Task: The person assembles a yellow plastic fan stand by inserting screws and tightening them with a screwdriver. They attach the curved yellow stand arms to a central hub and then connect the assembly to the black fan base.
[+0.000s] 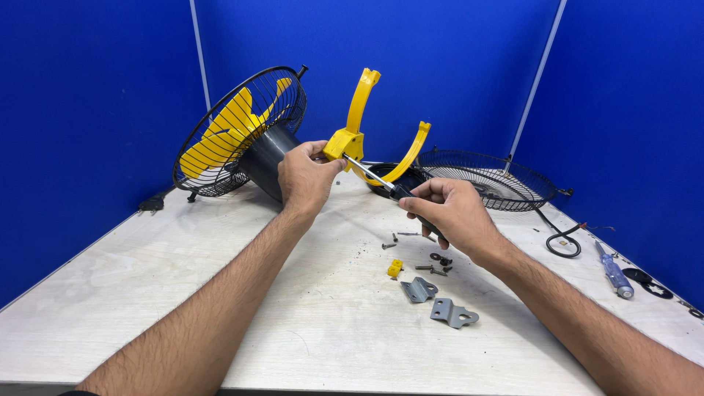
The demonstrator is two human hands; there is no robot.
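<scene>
I see the table (147,308) first, pale and scuffed, with blue walls (88,110) on three sides. At the back left the fan (238,136) lies tilted on it, yellow blades inside a black guard, grey motor housing pointing toward my hands. A loose guard (488,178) lies flat at the back right, with a black cable (561,238) curling off its near side.

My left hand (306,176) is closed around the base of the yellow bracket (356,125), held up off the table just beside the motor housing; the two curved arms of the bracket rise above and to the right of my fingers. My right hand (451,213) is closed on the handle of a screwdriver (370,174), whose shaft slants up and left, with its tip at the base of the bracket. I cannot tell whether the tip sits in a screw.

Below my right hand, on the table, lie two grey metal plates (438,301) side by side, a small yellow piece (395,268) just left of them, and scattered screws (433,260) and washers between. A second, blue-handled screwdriver (614,273) lies well apart near the right edge.
</scene>
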